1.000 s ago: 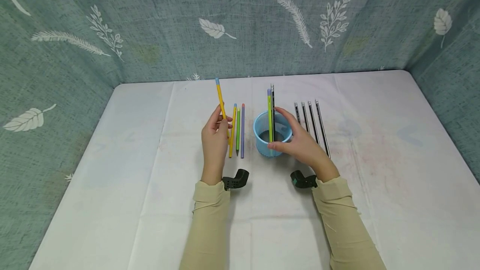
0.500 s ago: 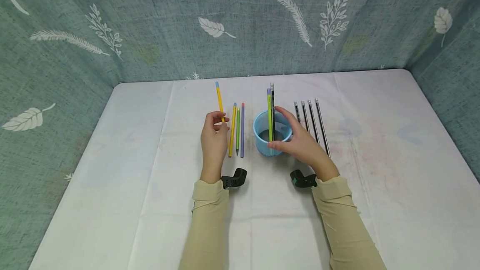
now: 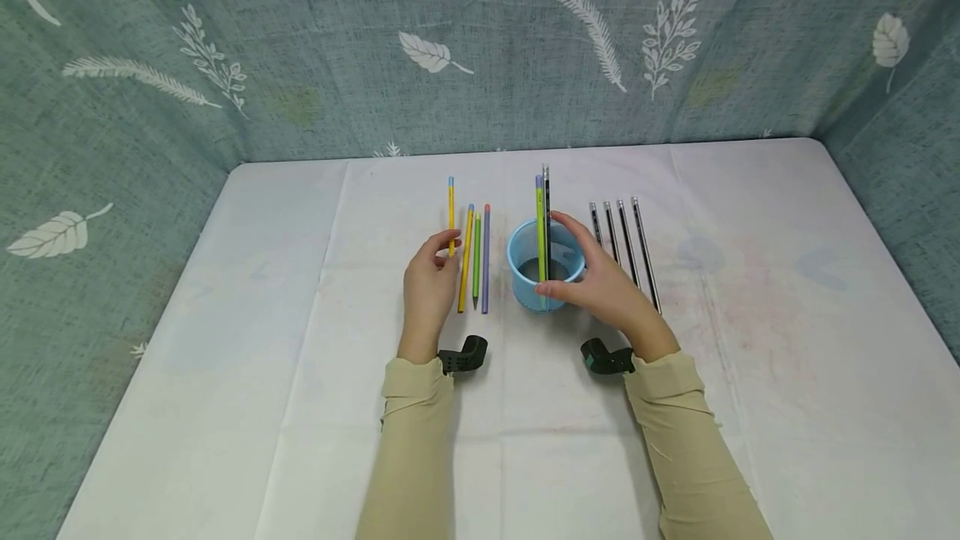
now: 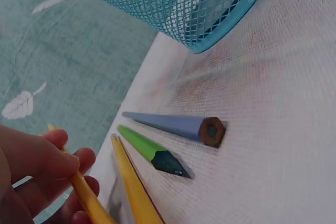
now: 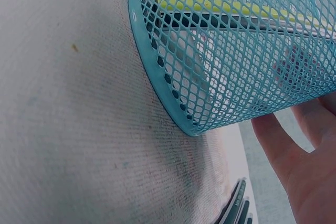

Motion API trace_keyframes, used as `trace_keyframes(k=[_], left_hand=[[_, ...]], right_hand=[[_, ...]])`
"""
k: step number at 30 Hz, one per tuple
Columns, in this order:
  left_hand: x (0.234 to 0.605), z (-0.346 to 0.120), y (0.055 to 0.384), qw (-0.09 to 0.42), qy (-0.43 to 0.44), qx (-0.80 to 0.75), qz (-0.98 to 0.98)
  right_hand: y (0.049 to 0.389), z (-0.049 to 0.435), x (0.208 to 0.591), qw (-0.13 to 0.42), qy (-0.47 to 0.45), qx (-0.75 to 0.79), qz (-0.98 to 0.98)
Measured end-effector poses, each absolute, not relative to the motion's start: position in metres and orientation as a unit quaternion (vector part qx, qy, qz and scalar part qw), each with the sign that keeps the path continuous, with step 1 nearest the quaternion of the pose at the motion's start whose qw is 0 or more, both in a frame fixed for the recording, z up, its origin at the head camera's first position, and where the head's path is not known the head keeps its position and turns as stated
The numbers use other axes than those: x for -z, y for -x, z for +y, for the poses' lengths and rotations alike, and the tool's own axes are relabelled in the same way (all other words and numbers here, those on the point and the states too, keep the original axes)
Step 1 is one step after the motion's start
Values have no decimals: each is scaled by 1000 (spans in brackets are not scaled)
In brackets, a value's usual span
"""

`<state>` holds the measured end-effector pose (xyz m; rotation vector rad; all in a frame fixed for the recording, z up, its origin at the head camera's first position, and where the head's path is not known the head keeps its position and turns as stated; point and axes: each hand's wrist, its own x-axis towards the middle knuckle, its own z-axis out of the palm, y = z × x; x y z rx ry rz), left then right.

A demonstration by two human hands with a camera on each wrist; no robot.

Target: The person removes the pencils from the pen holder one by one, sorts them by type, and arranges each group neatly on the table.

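My left hand (image 3: 429,290) pinches a yellow pencil (image 3: 452,200) with a blue end between thumb and fingers, left of a short row of pencils. In that row lie another yellow pencil (image 3: 466,261), a green pencil (image 3: 476,257) with its dark sharpened tip toward me, and a purple pencil (image 4: 168,125) showing its flat unsharpened end in the left wrist view. My right hand (image 3: 611,290) grips a light blue mesh pencil cup (image 3: 527,294) from its right side, thumb at the near rim. Inside the cup stand a lime green pencil (image 3: 539,219) and a black pencil (image 3: 547,198).
Several black pencils (image 3: 643,248) with silvery ends lie side by side to the right of the cup, partly behind the right hand. A white cloth (image 3: 225,340) covers the table. Behind it hangs a green curtain (image 3: 480,107) with white leaf prints.
The left hand has brought the yellow pencil lower and slightly right, and its leftward tilt has gone, so it now lines up with the row. The right hand and cup stay put.
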<state>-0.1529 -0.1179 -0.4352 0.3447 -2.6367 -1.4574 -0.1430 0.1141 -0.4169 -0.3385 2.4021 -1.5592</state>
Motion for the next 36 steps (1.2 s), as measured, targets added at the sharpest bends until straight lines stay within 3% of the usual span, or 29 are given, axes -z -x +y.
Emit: trace_keyframes(k=[26, 36], left_hand=[[435, -120, 149, 11, -50, 337, -940], [436, -119, 148, 4, -75, 336, -939]], right_hand=[[142, 115, 416, 126, 118, 538, 825], [142, 114, 417, 132, 113, 527, 832]])
